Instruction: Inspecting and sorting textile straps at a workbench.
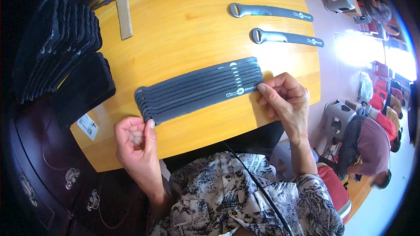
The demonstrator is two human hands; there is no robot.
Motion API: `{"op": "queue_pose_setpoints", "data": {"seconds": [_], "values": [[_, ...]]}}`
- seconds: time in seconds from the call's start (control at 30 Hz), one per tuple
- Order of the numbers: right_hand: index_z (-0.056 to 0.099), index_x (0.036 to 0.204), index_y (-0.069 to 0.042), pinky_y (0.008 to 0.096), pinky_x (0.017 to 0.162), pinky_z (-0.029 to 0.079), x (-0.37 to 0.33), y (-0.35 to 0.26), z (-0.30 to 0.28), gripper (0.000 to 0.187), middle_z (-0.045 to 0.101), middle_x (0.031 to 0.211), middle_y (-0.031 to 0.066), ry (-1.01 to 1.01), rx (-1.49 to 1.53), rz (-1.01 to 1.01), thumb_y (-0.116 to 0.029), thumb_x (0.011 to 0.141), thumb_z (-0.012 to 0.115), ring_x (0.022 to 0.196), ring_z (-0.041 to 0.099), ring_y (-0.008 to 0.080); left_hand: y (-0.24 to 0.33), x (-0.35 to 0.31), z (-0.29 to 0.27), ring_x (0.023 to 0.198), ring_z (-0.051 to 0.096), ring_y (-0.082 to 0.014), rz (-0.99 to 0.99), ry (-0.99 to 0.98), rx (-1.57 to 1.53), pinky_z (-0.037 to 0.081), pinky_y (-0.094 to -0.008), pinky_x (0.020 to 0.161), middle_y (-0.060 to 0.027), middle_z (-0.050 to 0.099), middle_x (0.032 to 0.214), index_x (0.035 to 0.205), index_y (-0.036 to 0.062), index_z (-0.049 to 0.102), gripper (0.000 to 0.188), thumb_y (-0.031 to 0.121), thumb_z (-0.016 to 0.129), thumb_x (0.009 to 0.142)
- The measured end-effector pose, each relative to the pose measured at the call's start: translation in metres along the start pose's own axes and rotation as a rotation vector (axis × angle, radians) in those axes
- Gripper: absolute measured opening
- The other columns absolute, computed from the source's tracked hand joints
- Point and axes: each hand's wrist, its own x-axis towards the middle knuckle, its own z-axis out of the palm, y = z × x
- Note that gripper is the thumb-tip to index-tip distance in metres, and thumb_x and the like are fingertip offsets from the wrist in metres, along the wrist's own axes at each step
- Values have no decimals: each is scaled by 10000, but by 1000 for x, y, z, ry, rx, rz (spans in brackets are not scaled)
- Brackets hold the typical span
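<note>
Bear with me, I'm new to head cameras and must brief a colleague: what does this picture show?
No machine here: the left hand and right hand are the camera wearer's own, bare. The picture comes from a wide fisheye camera worn on the head, looking down, so straight edges bend toward the rim. On the table lies a row of dark straps, overlapping like steps. Two more straps lie apart at upper right, a tan strip at upper left. The hands pinch opposite ends of the nearest strap, left hand at its left end.
</note>
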Motion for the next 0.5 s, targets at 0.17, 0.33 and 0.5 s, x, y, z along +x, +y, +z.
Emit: {"op": "queue_pose_setpoints", "data": {"seconds": [0.17,0.33,0.5], "values": [[609,838,-12,165,440,405,1,0,3,138,629,651,14,8,-16,-26,-122,867,688,526,534,26,0,1,-1,653,478,-34,-10,-4,6,409,-175,617,4,543,755,938,19,526,172,-42,652,839],[540,873,-54,170,400,373,9,-16,0,171,588,616,-7,-103,4,94,-128,861,694,505,523,27,3,9,-11,609,460,-22,-48,-63,30,387,-175,563,19,529,712,932,26,518,188,-42,659,827],[540,808,-62,177,345,333,22,-11,-12,193,558,556,1,-160,-161,20,-140,843,713,414,480,30,11,18,-18,495,441,-22,-223,-233,-27,352,-196,441,23,498,566,894,31,502,160,5,654,852]]}}
